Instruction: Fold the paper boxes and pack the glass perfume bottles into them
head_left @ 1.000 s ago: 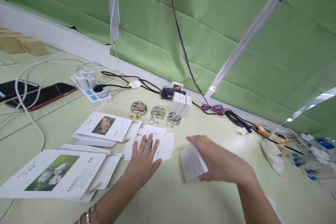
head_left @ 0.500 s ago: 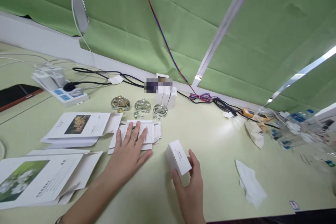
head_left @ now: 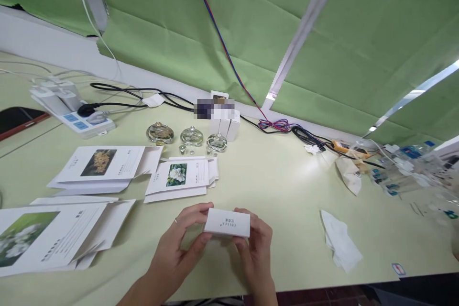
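Observation:
A small white carton [head_left: 228, 224] with printed lettering is held between my two hands above the near part of the table. My left hand [head_left: 186, 234] grips its left end, and a ring shows on one finger. On the right end, my right hand [head_left: 254, 239] has thumb and fingers closed around it. Beyond the hands lies a flattened box with a white-flower picture [head_left: 177, 175]. Two more flattened boxes lie to the left, one with an orange-flower picture [head_left: 99, 162] and one with white blossoms [head_left: 27, 238]. Behind them stand three glass perfume bottles [head_left: 191, 137].
Small caps [head_left: 182, 149] lie before the bottles. White boxes [head_left: 233, 126] stand behind. At the left are a power strip [head_left: 84, 124] and a phone [head_left: 21, 122]. A crumpled tissue [head_left: 340, 241], a cable bundle [head_left: 304, 137] and plastic packaging [head_left: 398, 169] lie on the right.
My left hand has left the flattened white-flower box and taken hold of the carton's left end. The carton, in my right hand, has turned and come nearer to me.

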### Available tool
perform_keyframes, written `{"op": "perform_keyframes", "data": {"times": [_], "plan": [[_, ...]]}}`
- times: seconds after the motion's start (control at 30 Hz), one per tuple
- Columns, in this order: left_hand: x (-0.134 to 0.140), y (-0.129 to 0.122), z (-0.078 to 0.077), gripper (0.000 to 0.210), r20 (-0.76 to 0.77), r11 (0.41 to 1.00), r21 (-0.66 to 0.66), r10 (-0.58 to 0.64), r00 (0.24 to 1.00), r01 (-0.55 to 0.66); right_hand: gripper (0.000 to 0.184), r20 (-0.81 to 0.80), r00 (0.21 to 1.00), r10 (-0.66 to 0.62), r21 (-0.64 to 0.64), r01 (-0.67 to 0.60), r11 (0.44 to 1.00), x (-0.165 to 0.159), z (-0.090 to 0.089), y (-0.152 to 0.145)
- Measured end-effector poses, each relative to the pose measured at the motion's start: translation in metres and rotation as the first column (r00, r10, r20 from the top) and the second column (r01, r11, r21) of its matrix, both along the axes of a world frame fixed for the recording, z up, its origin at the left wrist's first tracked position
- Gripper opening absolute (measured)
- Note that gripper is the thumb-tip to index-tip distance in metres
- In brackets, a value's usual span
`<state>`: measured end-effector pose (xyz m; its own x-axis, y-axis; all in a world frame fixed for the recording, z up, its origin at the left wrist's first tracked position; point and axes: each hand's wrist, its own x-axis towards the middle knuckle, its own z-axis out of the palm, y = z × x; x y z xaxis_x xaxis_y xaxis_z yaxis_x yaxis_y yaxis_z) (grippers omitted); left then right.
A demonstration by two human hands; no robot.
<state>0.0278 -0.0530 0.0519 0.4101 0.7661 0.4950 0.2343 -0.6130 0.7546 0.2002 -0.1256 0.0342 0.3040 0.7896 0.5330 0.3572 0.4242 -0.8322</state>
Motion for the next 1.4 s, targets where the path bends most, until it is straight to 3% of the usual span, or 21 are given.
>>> {"op": "perform_keyframes", "data": {"times": [0.23, 0.33, 0.47, 0.6, 0.8, 1.0, 1.13, 1.27, 1.4], "plan": [[0.003, 0.002, 0.018, 0.037, -0.050, 0.996, -0.055, -0.072, 0.996, 0.069, 0.058, 0.208, 0.967, 0.146, -0.112, -0.125, 0.986, 0.012, 0.030, 0.002], [0.009, 0.007, 0.035, 0.039, -0.091, 0.989, -0.111, -0.106, 0.990, 0.095, 0.056, 0.222, 0.952, 0.210, -0.179, -0.172, 0.969, 0.018, 0.049, 0.004], [0.008, 0.012, 0.056, 0.024, -0.161, 0.987, -0.124, -0.126, 0.979, 0.107, 0.040, 0.177, 0.954, 0.242, -0.187, -0.209, 0.960, 0.020, 0.061, 0.004], [0.000, 0.020, 0.062, 0.020, -0.161, 0.998, -0.061, -0.037, 0.986, 0.027, 0.010, 0.021, 0.997, 0.072, -0.115, -0.069, 0.991, 0.018, 0.053, 0.005], [-0.004, 0.020, 0.046, 0.018, -0.123, 1.000, 0.018, -0.001, 0.992, 0.003, 0.017, -0.026, 0.997, -0.077, -0.078, 0.074, 0.994, 0.004, 0.036, 0.002], [-0.006, 0.008, 0.028, 0.019, 0.004, 0.969, 0.202, 0.141, 0.990, -0.139, 0.021, 0.080, 0.979, -0.187, 0.002, 0.188, 0.982, -0.007, 0.028, -0.009], [-0.003, 0.007, 0.033, 0.023, -0.031, 0.963, 0.247, 0.118, 0.993, -0.107, 0.021, 0.058, 0.982, -0.182, -0.044, 0.185, 0.982, -0.012, 0.025, -0.013], [-0.003, 0.009, 0.042, 0.032, -0.066, 0.967, 0.244, 0.087, 0.994, -0.068, 0.034, 0.051, 0.987, -0.150, -0.111, 0.155, 0.982, -0.015, 0.029, -0.013], [-0.008, 0.009, 0.045, 0.028, -0.069, 0.971, 0.241, 0.025, 0.997, -0.007, 0.016, 0.018, 0.993, -0.114, -0.062, 0.115, 0.991, -0.015, 0.030, -0.013]]}}
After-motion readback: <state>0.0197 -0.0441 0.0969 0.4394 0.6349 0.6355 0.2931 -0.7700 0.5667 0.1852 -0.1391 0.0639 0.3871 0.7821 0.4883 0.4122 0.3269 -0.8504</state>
